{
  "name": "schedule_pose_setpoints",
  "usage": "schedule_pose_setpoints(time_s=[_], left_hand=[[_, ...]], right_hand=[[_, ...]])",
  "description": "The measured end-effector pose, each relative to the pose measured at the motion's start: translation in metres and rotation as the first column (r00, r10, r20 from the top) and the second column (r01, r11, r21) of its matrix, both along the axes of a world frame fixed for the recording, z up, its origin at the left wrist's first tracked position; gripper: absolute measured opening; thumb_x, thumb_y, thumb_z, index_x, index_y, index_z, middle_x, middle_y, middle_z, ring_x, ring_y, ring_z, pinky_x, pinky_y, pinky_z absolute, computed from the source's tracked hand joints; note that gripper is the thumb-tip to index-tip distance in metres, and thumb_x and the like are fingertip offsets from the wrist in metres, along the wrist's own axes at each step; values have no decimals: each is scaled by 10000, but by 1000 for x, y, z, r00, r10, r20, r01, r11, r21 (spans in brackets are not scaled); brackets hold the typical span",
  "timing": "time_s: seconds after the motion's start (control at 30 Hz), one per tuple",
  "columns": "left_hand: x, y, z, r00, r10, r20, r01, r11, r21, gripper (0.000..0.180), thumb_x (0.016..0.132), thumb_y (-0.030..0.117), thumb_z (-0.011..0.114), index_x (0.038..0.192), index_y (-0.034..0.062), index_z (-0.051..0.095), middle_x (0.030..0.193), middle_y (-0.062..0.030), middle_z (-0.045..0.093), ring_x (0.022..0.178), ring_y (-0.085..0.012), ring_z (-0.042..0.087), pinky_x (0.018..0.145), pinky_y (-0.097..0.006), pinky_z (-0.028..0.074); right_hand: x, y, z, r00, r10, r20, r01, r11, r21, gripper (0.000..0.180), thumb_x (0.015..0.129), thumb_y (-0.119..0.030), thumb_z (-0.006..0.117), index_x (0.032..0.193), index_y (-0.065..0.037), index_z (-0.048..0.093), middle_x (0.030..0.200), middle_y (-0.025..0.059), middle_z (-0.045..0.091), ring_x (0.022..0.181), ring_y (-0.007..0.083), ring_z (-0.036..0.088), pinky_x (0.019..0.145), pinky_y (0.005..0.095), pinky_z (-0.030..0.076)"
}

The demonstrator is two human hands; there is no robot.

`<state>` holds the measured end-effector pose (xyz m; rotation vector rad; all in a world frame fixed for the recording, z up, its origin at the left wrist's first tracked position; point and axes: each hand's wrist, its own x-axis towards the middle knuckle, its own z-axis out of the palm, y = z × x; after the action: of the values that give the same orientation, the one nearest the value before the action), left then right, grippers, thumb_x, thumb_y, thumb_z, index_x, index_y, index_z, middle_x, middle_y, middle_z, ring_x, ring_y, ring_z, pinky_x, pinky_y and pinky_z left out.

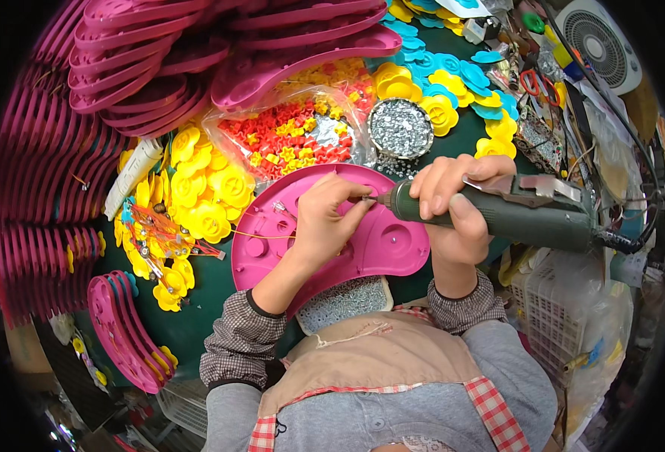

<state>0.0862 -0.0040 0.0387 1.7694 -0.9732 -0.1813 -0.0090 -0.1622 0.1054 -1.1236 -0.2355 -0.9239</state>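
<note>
Where the near edge of the worktop [210, 300] ran past the apron, a pink kidney-shaped plastic shell [374, 252] lay at about its middle, hollow side up. The left hand [323, 218] was over the shell, its grip drawn together, thumb against forefinger, on a small metal piece [367, 197] too fine to identify. The right hand [457, 207] had its grip clamped around a dark green electric screwdriver [532, 215], held nearly level and pointing left, its bit at the left fingertips.

The chief hazard was judged to be the bit slipping sideways: with the fingertips so close to it, a premature start could have nicked them or spun the piece loose. A dropped piece could have been lost among the shell's raised features, or among loose screws [393, 165] beside the round tin [369, 129], towards the far edge.

A thin yellow wire [266, 236] ran from the left rim of the shell to under the left hand; the wrist could have dragged it, or a fastening trapped it. The shell's near rim overlapped a rectangular tray [389, 292] of small metal parts at the near edge; uneven support there could have let the shell rock under downward pressure. The screwdriver's cable [625, 242], leading off past the right edge, could have pulled the tool out of line if snagged.
</note>
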Motion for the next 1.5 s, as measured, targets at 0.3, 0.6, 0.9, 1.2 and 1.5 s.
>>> schedule_pose_setpoints(time_s=[0.3,0.6,0.9,1.2,1.5], left_hand=[[81,-82,-3,898,-114,424,32,980,195,365,823,222,861,1125,50,749,1113,-160,738,1051,-370,663,938,-470,536],[91,-131,-30,911,-295,289,174,909,379,144,751,199,813,831,84,779,913,-140,753,910,-358,722,827,-500,568],[98,-126,-29,833,-348,431,132,880,456,143,756,255,782,836,138,806,943,-103,780,977,-327,731,827,-489,555],[94,-125,-35,810,-268,521,11,895,445,191,824,320,703,897,180,810,1017,-58,737,1110,-299,653,942,-454,487],[92,-127,-38,882,-175,438,25,945,326,193,844,305,679,904,136,752,936,-97,739,1001,-324,684,863,-471,513]], right_hand=[[-3,-38,-17,973,-232,9,232,965,-124,342,918,37,620,1211,-27,456,757,81,576,612,184,584,657,390,574],[4,-25,-25,992,-124,25,126,987,-103,376,912,47,629,1229,-32,443,807,96,579,635,197,604,670,399,580],[35,5,-36,995,-61,-83,51,992,-113,327,893,15,571,1197,-20,455,742,100,563,631,209,573,701,407,553],[46,13,-51,980,-117,-159,99,988,-118,310,914,23,575,1208,-17,487,753,92,574,655,210,597,711,412,560],[48,15,-50,985,-115,-129,95,984,-153,304,916,21,579,1207,-12,497,760,95,578,647,207,592,711,414,566]])
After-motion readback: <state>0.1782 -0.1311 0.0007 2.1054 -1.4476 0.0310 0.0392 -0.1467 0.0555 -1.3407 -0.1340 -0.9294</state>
